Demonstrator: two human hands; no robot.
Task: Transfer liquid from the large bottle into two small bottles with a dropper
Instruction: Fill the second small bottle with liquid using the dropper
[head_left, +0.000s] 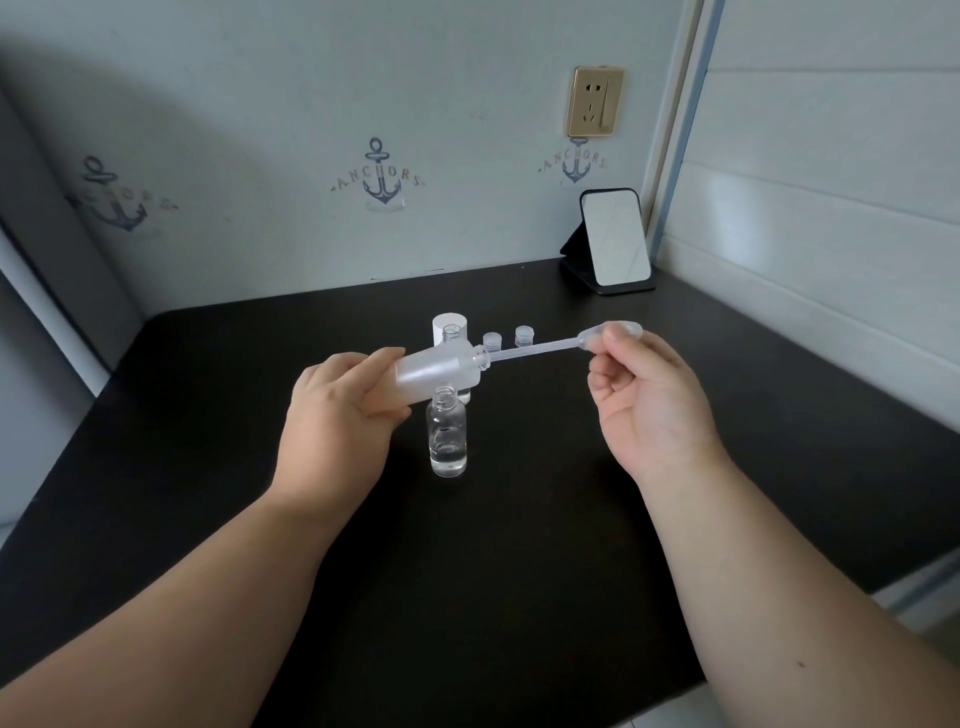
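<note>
Nearest, a clear glass small bottle (448, 437) stands on the black table (519, 571), just above it the left hand (337, 415) grips the light, likely slippery frosted plastic large bottle (439, 371) tipped sideways, the right hand (644, 395) pinching the soft clear dropper (561, 345) bulb, tip in its mouth, second small bottle (453, 338) behind.

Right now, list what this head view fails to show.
- Liquid level in the large bottle: frosted wall and the left hand hide it.
- Dropper tip: inside the bottle's neck.
- Far small bottle: body behind the large bottle.
- Near small bottle: level unclear through clear glass.
</note>
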